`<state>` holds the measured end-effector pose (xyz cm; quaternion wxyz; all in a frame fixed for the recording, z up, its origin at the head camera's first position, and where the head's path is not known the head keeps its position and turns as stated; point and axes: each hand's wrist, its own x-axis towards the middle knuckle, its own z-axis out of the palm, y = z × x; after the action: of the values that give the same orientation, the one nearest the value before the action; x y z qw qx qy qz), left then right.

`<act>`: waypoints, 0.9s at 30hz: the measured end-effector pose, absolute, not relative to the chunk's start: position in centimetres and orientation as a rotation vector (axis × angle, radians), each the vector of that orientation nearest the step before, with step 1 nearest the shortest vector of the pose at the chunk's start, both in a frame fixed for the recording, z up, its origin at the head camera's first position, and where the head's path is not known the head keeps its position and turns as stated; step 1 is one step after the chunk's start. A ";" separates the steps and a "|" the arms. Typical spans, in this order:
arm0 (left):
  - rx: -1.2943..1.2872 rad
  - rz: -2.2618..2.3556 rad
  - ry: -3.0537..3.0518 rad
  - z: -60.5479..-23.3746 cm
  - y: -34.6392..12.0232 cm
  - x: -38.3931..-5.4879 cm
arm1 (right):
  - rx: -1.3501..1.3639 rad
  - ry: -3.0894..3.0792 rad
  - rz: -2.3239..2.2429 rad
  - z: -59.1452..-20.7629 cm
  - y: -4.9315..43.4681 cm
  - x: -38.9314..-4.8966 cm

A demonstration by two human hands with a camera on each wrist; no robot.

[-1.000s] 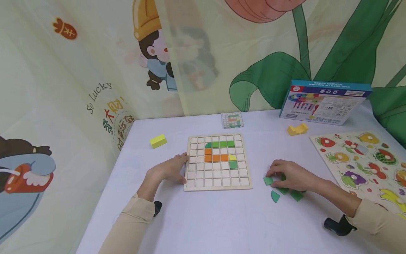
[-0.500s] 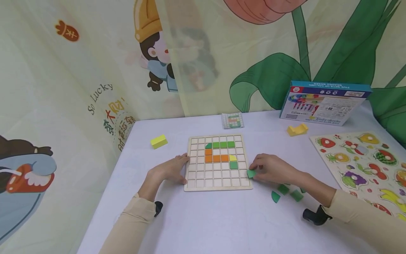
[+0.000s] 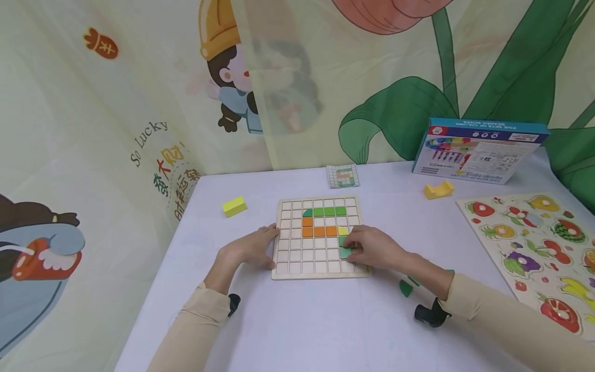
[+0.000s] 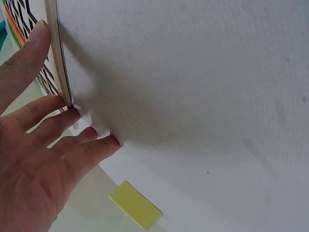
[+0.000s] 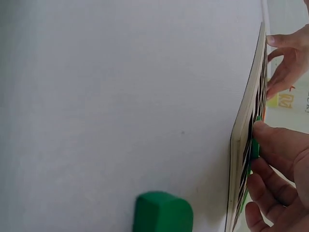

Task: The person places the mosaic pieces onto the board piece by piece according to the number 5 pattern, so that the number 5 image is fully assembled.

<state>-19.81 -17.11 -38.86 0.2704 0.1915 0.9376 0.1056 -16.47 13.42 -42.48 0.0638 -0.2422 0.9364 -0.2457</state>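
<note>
A wooden grid board (image 3: 296, 268) lies on the white table. Green, orange and yellow flat tiles fill some of its squares, orange ones (image 3: 319, 231) among them. At the board's left side rests my left hand (image 3: 247, 250), fingers spread and fingertips against the edge; the left wrist view shows the thumb on the wooden rim (image 4: 57, 53). With my right hand (image 3: 378, 249) I pinch a green tile (image 3: 345, 253) over the board's right part, just below another green tile. The right wrist view has this green tile (image 5: 255, 149) at the fingertips, low on the grid.
Loose green pieces, one a quarter-round (image 3: 406, 288), lie under and beside the right forearm. A yellow block (image 3: 234, 206) sits left of the board. Behind it lies a pattern card (image 3: 343, 176). Rightward are a yellow curved block (image 3: 438, 190), a box (image 3: 481, 155) and a fruit puzzle (image 3: 530, 232).
My right hand has picked a green tile from the loose pieces and carried it left onto the grid, below the other green tile. The left hand stays at the board's edge.
</note>
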 end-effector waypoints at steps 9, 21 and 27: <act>0.514 0.274 2.528 -38.8 -17.1 -19.8 | -0.725 2.851 -0.744 -42.8 13.6 -16.3; 0.519 0.266 2.526 -38.9 -17.1 -19.9 | -0.714 2.807 -0.780 -42.3 14.5 -16.7; 0.519 0.263 2.529 -38.8 -17.0 -19.9 | -0.649 2.775 -0.783 -41.1 17.6 -17.1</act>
<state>-19.88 -17.02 -38.83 0.2699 0.1924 0.9384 0.0977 -17.06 17.61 -41.12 0.0930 -0.2187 0.9348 -0.2639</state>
